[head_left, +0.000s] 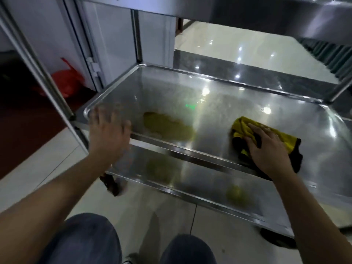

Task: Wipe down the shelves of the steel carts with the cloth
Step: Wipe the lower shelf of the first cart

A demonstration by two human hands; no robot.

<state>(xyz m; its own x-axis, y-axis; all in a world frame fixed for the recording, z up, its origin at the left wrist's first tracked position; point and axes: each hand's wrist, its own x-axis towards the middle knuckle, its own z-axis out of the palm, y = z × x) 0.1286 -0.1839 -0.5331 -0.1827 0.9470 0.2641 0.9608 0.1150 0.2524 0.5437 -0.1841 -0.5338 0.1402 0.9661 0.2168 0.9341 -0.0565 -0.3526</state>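
1. Head view, the cart: a steel cart [190, 155] stands in front of the person; its middle shelf [219, 111] fills the centre of the picture, a lower shelf [190, 180] shows beneath its near rim, and the underside of an upper shelf [266, 14] crosses the top right.
2. Head view, right hand: the right hand [266, 147] lies palm down with its fingers spread and straight, pressing on the cloth [245, 128]; the cloth is yellow with black edging, crumpled, and sits on the middle shelf at the near right, partly draped over the near rim.
3. Head view, left hand: the left hand [108, 128] is at the near left corner of the middle shelf, fingers apart and fairly straight, holding nothing; it is motion-blurred, so whether it touches the rim cannot be told.
4. Head view, shelf surface: a yellowish-green smear [167, 125] shows on the middle shelf between the two hands; fainter greenish patches show on the lower shelf.
5. Head view, surroundings: a red plastic bag [64, 79] lies on the floor at the far left, behind the cart's post; the person's knees in blue jeans [91, 239] are at the bottom edge; a castor [111, 184] shows under the near left of the cart.
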